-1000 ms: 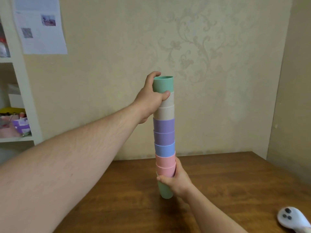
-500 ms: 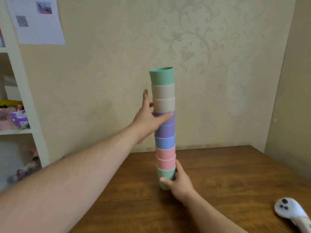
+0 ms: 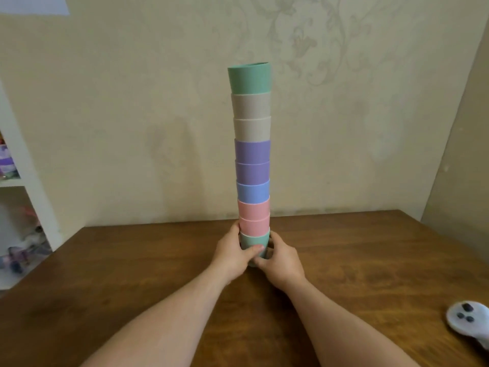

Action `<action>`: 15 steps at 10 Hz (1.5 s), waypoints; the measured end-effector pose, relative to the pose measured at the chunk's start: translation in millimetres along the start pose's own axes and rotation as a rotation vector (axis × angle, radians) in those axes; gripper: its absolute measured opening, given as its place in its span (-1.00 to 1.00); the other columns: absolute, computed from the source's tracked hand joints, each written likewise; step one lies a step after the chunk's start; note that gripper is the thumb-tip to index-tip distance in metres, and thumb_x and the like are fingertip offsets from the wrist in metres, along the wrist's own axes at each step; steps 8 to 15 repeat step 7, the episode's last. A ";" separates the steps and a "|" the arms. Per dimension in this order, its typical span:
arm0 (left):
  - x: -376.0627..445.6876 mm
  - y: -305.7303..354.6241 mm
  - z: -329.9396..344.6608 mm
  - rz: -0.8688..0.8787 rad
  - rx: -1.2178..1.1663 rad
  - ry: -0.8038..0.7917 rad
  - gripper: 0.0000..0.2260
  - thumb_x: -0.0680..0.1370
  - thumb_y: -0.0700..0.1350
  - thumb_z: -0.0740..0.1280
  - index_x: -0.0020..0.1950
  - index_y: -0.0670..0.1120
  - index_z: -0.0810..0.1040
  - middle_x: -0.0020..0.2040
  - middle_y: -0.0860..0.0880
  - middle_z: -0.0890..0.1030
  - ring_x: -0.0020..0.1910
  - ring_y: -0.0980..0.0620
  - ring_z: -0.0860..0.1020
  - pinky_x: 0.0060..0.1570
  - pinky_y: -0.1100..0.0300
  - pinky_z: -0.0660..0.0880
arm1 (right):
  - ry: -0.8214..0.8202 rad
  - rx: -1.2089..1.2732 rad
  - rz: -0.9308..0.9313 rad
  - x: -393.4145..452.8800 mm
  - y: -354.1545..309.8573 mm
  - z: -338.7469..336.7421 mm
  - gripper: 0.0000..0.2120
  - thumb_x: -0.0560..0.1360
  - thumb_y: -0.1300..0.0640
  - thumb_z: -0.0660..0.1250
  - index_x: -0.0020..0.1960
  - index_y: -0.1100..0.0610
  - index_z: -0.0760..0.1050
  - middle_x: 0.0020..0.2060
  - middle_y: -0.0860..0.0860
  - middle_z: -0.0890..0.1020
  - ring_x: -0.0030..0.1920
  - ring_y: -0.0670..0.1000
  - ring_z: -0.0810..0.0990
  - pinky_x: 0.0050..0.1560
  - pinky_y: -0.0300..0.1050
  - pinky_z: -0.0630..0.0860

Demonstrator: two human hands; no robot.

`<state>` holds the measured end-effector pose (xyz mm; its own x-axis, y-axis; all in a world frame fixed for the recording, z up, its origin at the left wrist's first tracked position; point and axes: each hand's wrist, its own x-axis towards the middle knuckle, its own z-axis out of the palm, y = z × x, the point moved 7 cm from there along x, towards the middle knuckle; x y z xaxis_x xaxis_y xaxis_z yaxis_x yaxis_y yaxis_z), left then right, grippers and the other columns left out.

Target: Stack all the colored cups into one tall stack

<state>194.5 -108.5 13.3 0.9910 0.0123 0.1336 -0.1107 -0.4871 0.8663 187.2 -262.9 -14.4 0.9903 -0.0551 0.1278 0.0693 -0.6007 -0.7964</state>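
One tall stack of cups [image 3: 252, 152] stands upright on the wooden table [image 3: 370, 260]. From the top down it runs green, two beige, two purple, blue, two pink and a green cup [image 3: 252, 241] at the bottom. My left hand [image 3: 234, 254] wraps the bottom green cup from the left, thumb across its front. My right hand [image 3: 281, 260] grips the same cup from the right. The base of the stack is hidden behind my fingers.
A white game controller [image 3: 468, 320] lies at the table's right front edge. A white shelf unit [image 3: 18, 181] with small items stands at the left. The patterned wall is close behind the stack, and a side wall closes in on the right.
My left hand has dropped from the top of the stack, past the purple cups, to the bottom green cup. My right hand stays at the base. The view has tilted downward.
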 end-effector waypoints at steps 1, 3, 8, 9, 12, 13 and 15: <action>22.3 -0.7 -3.6 0.018 0.097 -0.003 -0.30 0.50 -0.04 0.65 0.59 0.02 0.45 0.44 0.00 0.66 0.34 -0.05 0.64 0.33 0.01 0.58 | 0.003 -0.106 0.012 20.2 -2.7 2.0 -0.27 0.40 -0.26 0.50 0.51 -0.20 0.37 0.30 -0.12 0.69 0.28 0.08 0.66 0.33 0.24 0.56; 56.8 -9.7 -0.8 0.052 0.162 -0.040 -0.26 0.52 0.01 0.63 0.63 0.00 0.37 0.50 -0.03 0.60 0.43 -0.06 0.59 0.38 0.06 0.51 | 0.010 -0.161 0.015 48.8 6.8 17.9 -0.31 0.47 -0.36 0.39 0.52 -0.23 0.28 0.30 -0.11 0.68 0.37 0.08 0.59 0.55 0.31 0.28; 28.3 -56.7 12.1 -0.093 0.128 -0.091 -0.05 0.68 0.09 0.41 0.79 0.02 -0.25 0.74 0.03 0.32 0.66 -0.05 0.38 0.62 -0.02 0.35 | -0.153 -0.267 0.117 27.0 16.8 10.9 -0.08 0.61 -0.27 0.35 0.76 0.02 -0.04 0.72 0.04 0.21 0.71 0.14 0.13 0.69 0.14 0.08; 28.3 -56.7 12.1 -0.093 0.128 -0.091 -0.05 0.68 0.09 0.41 0.79 0.02 -0.25 0.74 0.03 0.32 0.66 -0.05 0.38 0.62 -0.02 0.35 | -0.153 -0.267 0.117 27.0 16.8 10.9 -0.08 0.61 -0.27 0.35 0.76 0.02 -0.04 0.72 0.04 0.21 0.71 0.14 0.13 0.69 0.14 0.08; 28.3 -56.7 12.1 -0.093 0.128 -0.091 -0.05 0.68 0.09 0.41 0.79 0.02 -0.25 0.74 0.03 0.32 0.66 -0.05 0.38 0.62 -0.02 0.35 | -0.153 -0.267 0.117 27.0 16.8 10.9 -0.08 0.61 -0.27 0.35 0.76 0.02 -0.04 0.72 0.04 0.21 0.71 0.14 0.13 0.69 0.14 0.08; 28.3 -56.7 12.1 -0.093 0.128 -0.091 -0.05 0.68 0.09 0.41 0.79 0.02 -0.25 0.74 0.03 0.32 0.66 -0.05 0.38 0.62 -0.02 0.35 | -0.153 -0.267 0.117 27.0 16.8 10.9 -0.08 0.61 -0.27 0.35 0.76 0.02 -0.04 0.72 0.04 0.21 0.71 0.14 0.13 0.69 0.14 0.08; 28.3 -56.7 12.1 -0.093 0.128 -0.091 -0.05 0.68 0.09 0.41 0.79 0.02 -0.25 0.74 0.03 0.32 0.66 -0.05 0.38 0.62 -0.02 0.35 | -0.153 -0.267 0.117 27.0 16.8 10.9 -0.08 0.61 -0.27 0.35 0.76 0.02 -0.04 0.72 0.04 0.21 0.71 0.14 0.13 0.69 0.14 0.08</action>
